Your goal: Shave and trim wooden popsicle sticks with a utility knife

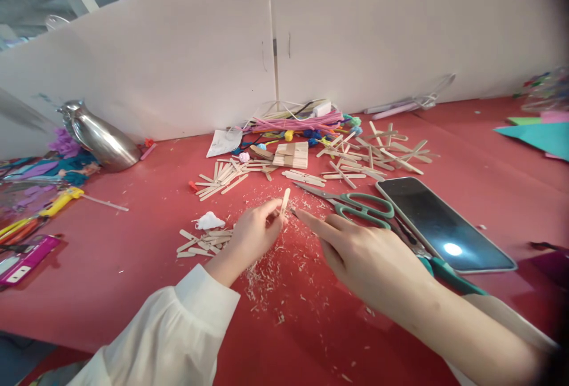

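Note:
Upright between the thumb and fingers of my left hand [258, 229] is a short wooden craft stick [285, 201]. My right hand [355, 249] is closed beside it, index finger stretched toward the stick. A small dark tip [292, 211] shows by that fingertip; whatever it belongs to is hidden in the hand. Pale wood shavings [267, 279] litter the red table below both hands. Green-handled scissors [355, 204] lie just beyond my right hand. A green-handled tool [448, 273] is partly covered by my right forearm. Cut stick pieces [204, 243] lie left of my left wrist.
Craft sticks [377, 152] are scattered at the back, around a bundled stack [291, 155]. A phone [444, 223] lies at right. At left are a metal jug [100, 134], a yellow glue gun [62, 201] and a magenta box [33, 260]. White panels [178, 48] stand behind.

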